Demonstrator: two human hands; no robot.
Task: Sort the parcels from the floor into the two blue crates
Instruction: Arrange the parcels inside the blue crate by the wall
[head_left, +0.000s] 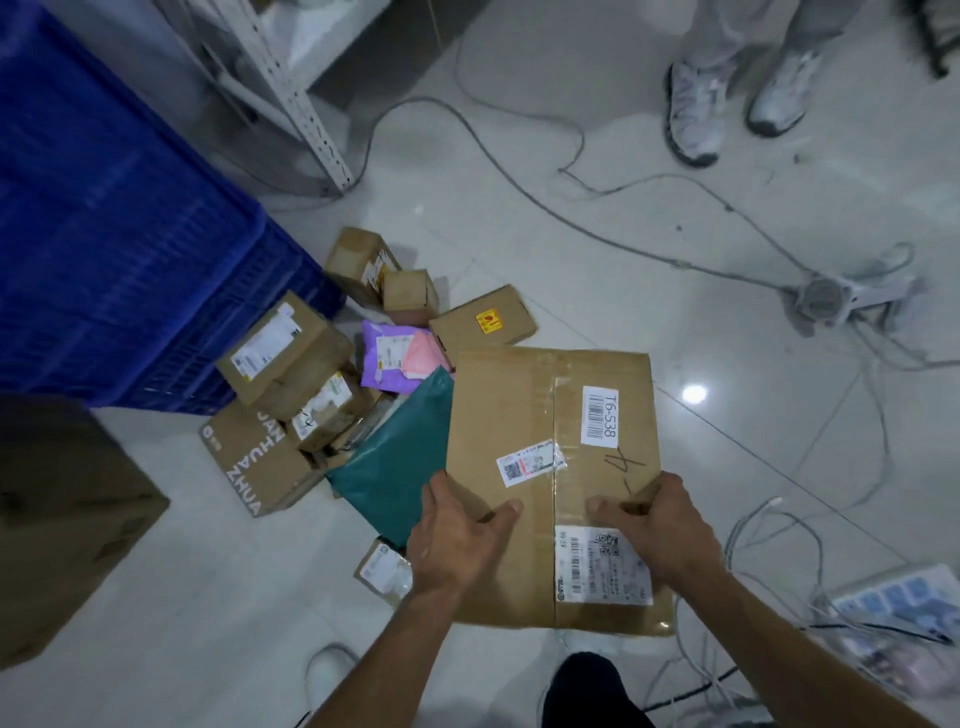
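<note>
Thumbs lie on top of the large flat parcel while the left hand and right hand curl under its near side edges, clamping it. The parcel hangs over the teal mailer in the floor pile, apart from the blue crate at left. Gripped only at its near end, the parcel could tip forward and slip. Loose cables on the floor could snag a foot.

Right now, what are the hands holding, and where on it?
Both grip the large flat cardboard box: left hand on its left edge, right hand on its right edge, thumbs on top.
</note>
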